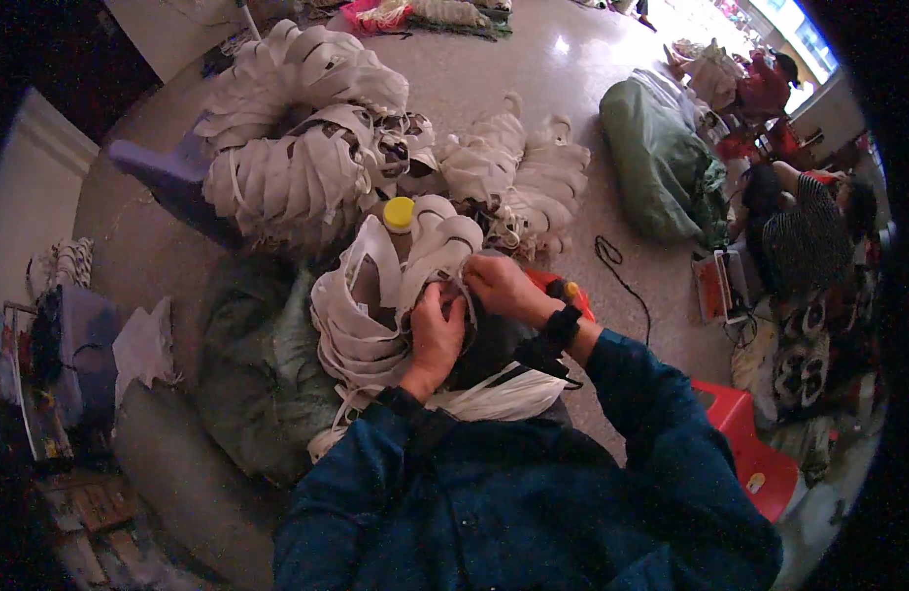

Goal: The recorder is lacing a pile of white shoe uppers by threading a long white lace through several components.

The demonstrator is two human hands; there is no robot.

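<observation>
Both hands pinched on the white strap bundle (375, 315) in my lap — left hand (437, 335) gripping its near edge, right hand (499, 286) closed just beyond, straps looping away leftward — yellow-capped bottle (399, 214) behind.

Both hands, left hand (437, 335) and right hand (501, 287), are gripping a bundle of white strips (375, 305) in the lap. A yellow-capped bottle (399, 214) is standing just beyond; more white bundles (297, 148) are lying farther out on the floor (572, 69).
</observation>
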